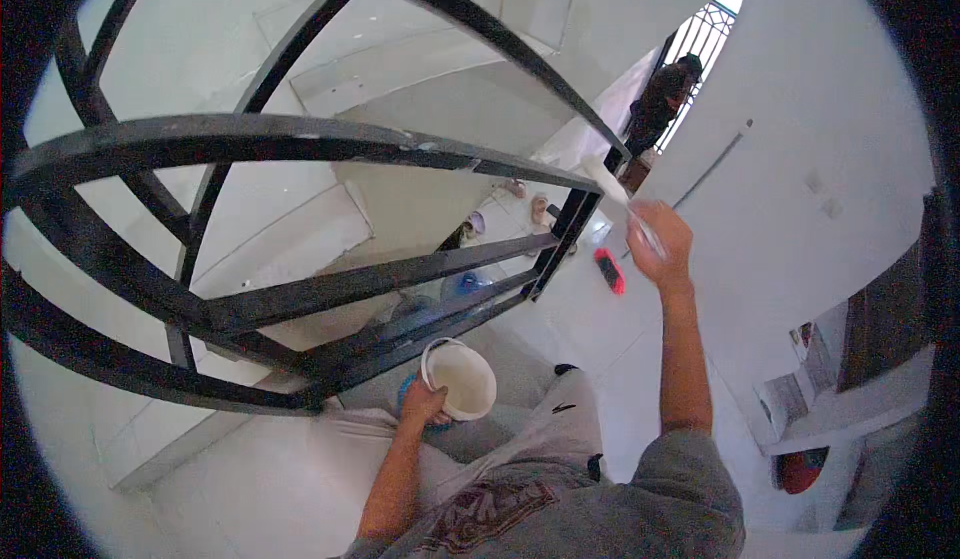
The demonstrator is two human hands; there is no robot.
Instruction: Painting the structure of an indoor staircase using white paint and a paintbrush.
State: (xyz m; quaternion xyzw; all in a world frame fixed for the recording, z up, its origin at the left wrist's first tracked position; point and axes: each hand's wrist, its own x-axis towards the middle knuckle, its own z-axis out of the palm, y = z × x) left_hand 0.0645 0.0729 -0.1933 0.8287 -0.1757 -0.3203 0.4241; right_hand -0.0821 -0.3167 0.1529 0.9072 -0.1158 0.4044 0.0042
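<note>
My left hand is closed on the rim of a small white bucket, held above my lap. Its inside looks pale cream, and something blue shows beside the hand. Raised at the right, my right hand is closed round the handle of a paintbrush with a whitish, blurred head. The brush head is close to the far end of a black metal railing; whether it touches cannot be made out. Pale scuffs mark the railing's upper bar.
White stair steps lie behind the railing. A red and black brush is on the white floor, with footwear farther off. A dark figure is by the barred opening at the back. Shelving stands at the right.
</note>
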